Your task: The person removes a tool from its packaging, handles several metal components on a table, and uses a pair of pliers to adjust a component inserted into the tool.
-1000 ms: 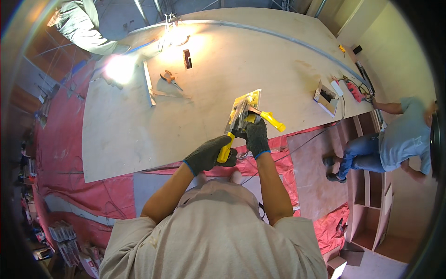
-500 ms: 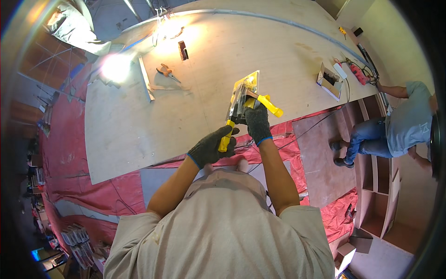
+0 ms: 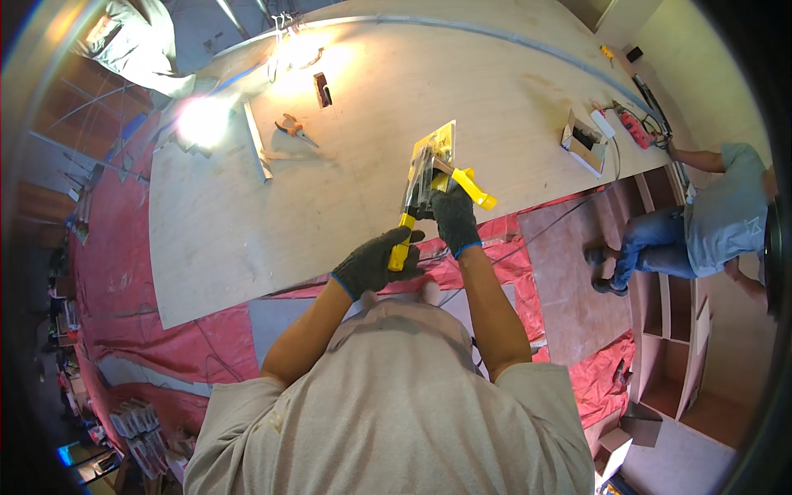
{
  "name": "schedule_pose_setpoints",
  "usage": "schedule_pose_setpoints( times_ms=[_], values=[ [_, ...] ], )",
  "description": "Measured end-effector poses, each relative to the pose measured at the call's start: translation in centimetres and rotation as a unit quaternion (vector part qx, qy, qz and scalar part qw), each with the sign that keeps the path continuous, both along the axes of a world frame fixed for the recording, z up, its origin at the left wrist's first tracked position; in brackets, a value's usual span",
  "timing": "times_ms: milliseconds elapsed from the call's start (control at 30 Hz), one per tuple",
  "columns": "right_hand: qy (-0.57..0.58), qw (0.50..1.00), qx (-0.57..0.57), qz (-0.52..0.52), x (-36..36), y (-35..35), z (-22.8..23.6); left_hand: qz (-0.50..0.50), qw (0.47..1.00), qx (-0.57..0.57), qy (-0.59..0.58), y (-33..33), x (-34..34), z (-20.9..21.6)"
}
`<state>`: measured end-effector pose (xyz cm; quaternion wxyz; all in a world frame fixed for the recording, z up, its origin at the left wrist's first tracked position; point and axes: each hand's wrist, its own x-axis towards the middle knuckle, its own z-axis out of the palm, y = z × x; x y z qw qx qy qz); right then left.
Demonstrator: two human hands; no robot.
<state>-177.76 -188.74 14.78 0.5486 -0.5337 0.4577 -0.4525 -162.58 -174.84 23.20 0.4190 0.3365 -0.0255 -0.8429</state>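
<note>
Head view, left to right:
Plywood sheet (image 3: 247, 223): large pale panel lying flat over red tarp (image 3: 124, 297).
Left hand (image 3: 375, 264): gloved, fingers wrapped tight around one yellow handle of the tool.
Tool in yellow package (image 3: 429, 173): held above the sheet's near edge, between both hands.
Right hand (image 3: 454, 219): gloved, fingers closed on the package's lower part, beside the other yellow handle.
Seated person (image 3: 701, 223): far right, well apart.

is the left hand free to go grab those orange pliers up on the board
Probably not as things stand: the left hand is wrapped round a yellow handle of the packaged tool, and the orange pliers lie well up the board.
</note>
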Motion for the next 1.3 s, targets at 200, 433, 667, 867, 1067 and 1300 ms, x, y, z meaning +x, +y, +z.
schedule_pose_setpoints(
  times_ms=[200,433,667,867,1067,1300],
  values=[
    [-0.221,0.961,0.161,0.035,-0.1,1.8,4.6,0.002,0.992,-0.025,-0.124,0.0,-1.1,1.5],
    [-0.283,0.909,0.299,0.064,-1.5,4.3,3.6,0.03,0.95,-0.068,-0.305,0.1,0.1,0.7],
    [-0.145,0.917,0.368,0.044,-9.8,10.6,-2.6,0.019,0.805,-0.148,-0.574,-1.0,4.7,2.2],
    [-0.045,0.942,0.332,0.024,-15.6,11.8,-3.2,-0.066,0.419,-0.293,-0.857,-2.7,11.4,8.0],
    [0.027,0.985,0.158,0.061,-13.3,8.7,2.1,-0.265,0.322,-0.323,-0.849,-4.9,12.1,12.7],
    [0.141,0.979,-0.136,0.054,-7.2,8.2,10.4,-0.306,0.277,-0.405,-0.816,-4.4,11.0,9.4]
  ],
)
